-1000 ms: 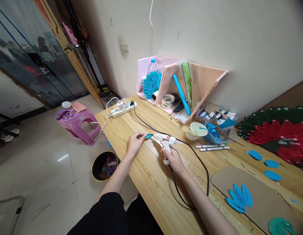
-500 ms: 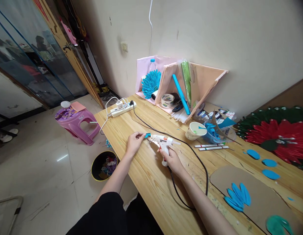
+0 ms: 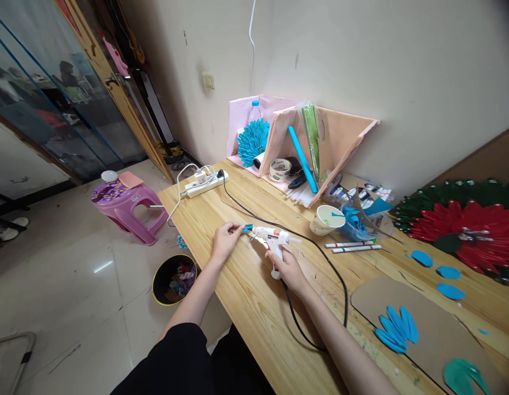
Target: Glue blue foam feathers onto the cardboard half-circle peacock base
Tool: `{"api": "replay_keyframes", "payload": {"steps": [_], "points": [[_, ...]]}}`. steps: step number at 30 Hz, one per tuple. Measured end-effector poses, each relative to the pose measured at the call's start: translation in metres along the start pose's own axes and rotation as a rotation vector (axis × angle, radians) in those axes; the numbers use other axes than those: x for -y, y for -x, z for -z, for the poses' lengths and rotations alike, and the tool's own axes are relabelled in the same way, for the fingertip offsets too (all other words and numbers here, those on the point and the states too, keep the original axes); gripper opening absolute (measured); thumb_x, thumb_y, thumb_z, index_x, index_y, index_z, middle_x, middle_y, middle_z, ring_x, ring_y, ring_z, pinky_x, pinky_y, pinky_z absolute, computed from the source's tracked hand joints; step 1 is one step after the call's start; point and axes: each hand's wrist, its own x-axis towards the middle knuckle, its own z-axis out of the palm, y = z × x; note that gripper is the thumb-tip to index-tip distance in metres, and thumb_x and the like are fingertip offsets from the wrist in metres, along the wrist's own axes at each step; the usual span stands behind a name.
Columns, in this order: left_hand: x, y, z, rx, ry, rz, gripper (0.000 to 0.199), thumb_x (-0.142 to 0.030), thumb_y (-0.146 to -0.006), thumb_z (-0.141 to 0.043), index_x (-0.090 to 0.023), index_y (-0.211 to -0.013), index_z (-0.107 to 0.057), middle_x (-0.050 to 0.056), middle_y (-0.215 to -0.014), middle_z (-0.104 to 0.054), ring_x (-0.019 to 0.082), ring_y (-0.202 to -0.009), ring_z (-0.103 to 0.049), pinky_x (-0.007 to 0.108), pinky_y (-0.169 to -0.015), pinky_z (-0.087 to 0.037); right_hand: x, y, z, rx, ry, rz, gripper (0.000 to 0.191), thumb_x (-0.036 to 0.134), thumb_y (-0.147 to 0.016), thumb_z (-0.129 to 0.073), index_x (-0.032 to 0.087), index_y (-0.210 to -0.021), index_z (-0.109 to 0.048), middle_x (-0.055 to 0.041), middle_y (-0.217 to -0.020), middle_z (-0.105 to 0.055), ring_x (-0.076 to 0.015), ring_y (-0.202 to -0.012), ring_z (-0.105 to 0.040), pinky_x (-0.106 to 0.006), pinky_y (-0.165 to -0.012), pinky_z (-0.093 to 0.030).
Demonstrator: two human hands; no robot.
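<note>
My right hand [image 3: 290, 269] is wrapped round the handle of a white hot glue gun [image 3: 274, 237], whose nozzle points left. Between the fingertips of my left hand [image 3: 226, 241] is a small blue petal [image 3: 247, 227], pinched right at the nozzle; whether the two touch I cannot tell. A black cord [image 3: 339, 269] runs from the gun's handle across the table to a white power strip [image 3: 207, 184]. To the right, several blue petals [image 3: 398, 329] and a green curved piece [image 3: 464, 376] lie on a cardboard sheet [image 3: 381, 293].
Behind stand pink box shelves [image 3: 345, 145] holding a blue petal flower [image 3: 253, 142] and tape [image 3: 280, 169]. A paper cup [image 3: 327, 220], two pens [image 3: 355, 248], blue discs [image 3: 451, 291] and a red-green flower [image 3: 464, 230] are on the right. A bin [image 3: 175, 280] and pink stool [image 3: 143, 216] stand left.
Both hands stay nearly in place, with the petal still at the glue gun's nozzle. The view has shifted very slightly.
</note>
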Motion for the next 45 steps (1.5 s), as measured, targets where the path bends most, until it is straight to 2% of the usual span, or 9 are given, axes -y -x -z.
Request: {"api": "replay_keyframes", "payload": {"steps": [17,22,25,27,30,34,39,42,45], "points": [[-0.004,0.001,0.001,-0.024,0.009,-0.001,0.028,-0.04,-0.066,-0.065,-0.013,-0.072,-0.069,0.002,-0.062,-0.066,0.012,-0.054,-0.054,0.022,-0.054,-0.042,0.002,-0.002,0.0,-0.078,0.032,0.013,0.03,0.041,-0.08,-0.044,0.017,-0.068,-0.055,0.0014,-0.055,-0.052,-0.015,-0.054,-0.051,-0.025,-0.053,-0.04],[-0.002,0.0,0.001,-0.036,0.036,0.012,0.028,-0.04,-0.066,-0.066,-0.012,-0.072,-0.069,0.005,-0.066,-0.067,0.014,-0.059,-0.058,0.024,-0.058,-0.044,-0.002,-0.004,0.002,-0.162,-0.016,0.025,0.032,0.042,-0.08,-0.046,0.014,-0.081,-0.062,-0.0024,-0.069,-0.06,-0.0161,-0.064,-0.056,-0.026,-0.06,-0.044],[-0.001,0.0,0.002,-0.05,0.067,0.013,0.029,-0.04,-0.066,-0.066,-0.012,-0.072,-0.068,0.005,-0.066,-0.067,0.015,-0.061,-0.059,0.025,-0.06,-0.045,-0.003,-0.02,0.006,-0.214,0.006,0.051,0.037,0.043,-0.081,-0.042,0.014,-0.092,-0.063,-0.0028,-0.072,-0.062,-0.0162,-0.065,-0.057,-0.026,-0.061,-0.045],[-0.001,0.0,0.002,-0.055,0.091,0.013,0.03,-0.041,-0.066,-0.065,-0.012,-0.074,-0.067,0.006,-0.068,-0.067,0.016,-0.062,-0.061,0.026,-0.062,-0.046,-0.001,-0.041,0.006,-0.266,0.103,0.058,0.038,0.043,-0.083,-0.039,0.014,-0.093,-0.062,-0.002,-0.068,-0.061,-0.0155,-0.061,-0.057,-0.026,-0.06,-0.045],[-0.008,0.002,0.005,-0.053,0.115,0.011,0.031,-0.041,-0.065,-0.065,-0.011,-0.073,-0.066,0.006,-0.068,-0.068,0.016,-0.063,-0.061,0.026,-0.062,-0.046,0.005,-0.076,0.002,-0.305,0.174,0.069,0.032,0.039,-0.082,-0.042,0.015,-0.092,-0.061,-0.0046,-0.075,-0.064,-0.0174,-0.07,-0.059,-0.026,-0.065,-0.044],[-0.039,0.009,0.011,-0.037,0.121,-0.018,0.029,-0.041,-0.065,-0.066,-0.012,-0.071,-0.066,0.005,-0.065,-0.066,0.015,-0.061,-0.058,0.025,-0.06,-0.044,0.011,-0.102,-0.007,-0.344,0.286,0.047,0.02,0.03,-0.078,-0.048,0.013,-0.084,-0.059,-0.0107,-0.081,-0.064,-0.0213,-0.078,-0.059,-0.028,-0.067,-0.041],[-0.103,0.023,0.005,0.095,0.131,-0.089,0.025,-0.039,-0.067,-0.067,-0.014,-0.07,-0.066,0.001,-0.063,-0.063,0.01,-0.055,-0.051,0.021,-0.055,-0.04,0.021,-0.089,-0.002,-0.297,0.352,0.044,0.013,0.025,-0.072,-0.059,0.013,-0.078,-0.058,-0.0121,-0.081,-0.063,-0.024,-0.081,-0.059,-0.03,-0.069,-0.042],[-0.138,0.029,-0.013,0.197,0.169,-0.151,0.024,-0.038,-0.068,-0.067,-0.014,-0.069,-0.066,0.0,-0.063,-0.062,0.01,-0.055,-0.05,0.02,-0.056,-0.04,0.034,-0.059,0.029,-0.279,0.335,0.102,0.018,0.022,-0.07,-0.062,0.014,-0.085,-0.057,-0.0111,-0.088,-0.062,-0.0236,-0.086,-0.058,-0.031,-0.074,-0.044],[-0.167,0.032,-0.045,0.326,0.187,-0.198,0.024,-0.038,-0.069,-0.066,-0.014,-0.07,-0.065,0.0,-0.062,-0.06,0.01,-0.057,-0.05,0.021,-0.056,-0.04,0.053,-0.013,0.083,-0.342,0.271,0.153,0.017,0.025,-0.082,-0.05,0.017,-0.096,-0.054,-0.007,-0.094,-0.061,-0.0167,-0.082,-0.06,-0.027,-0.07,-0.048]]}}
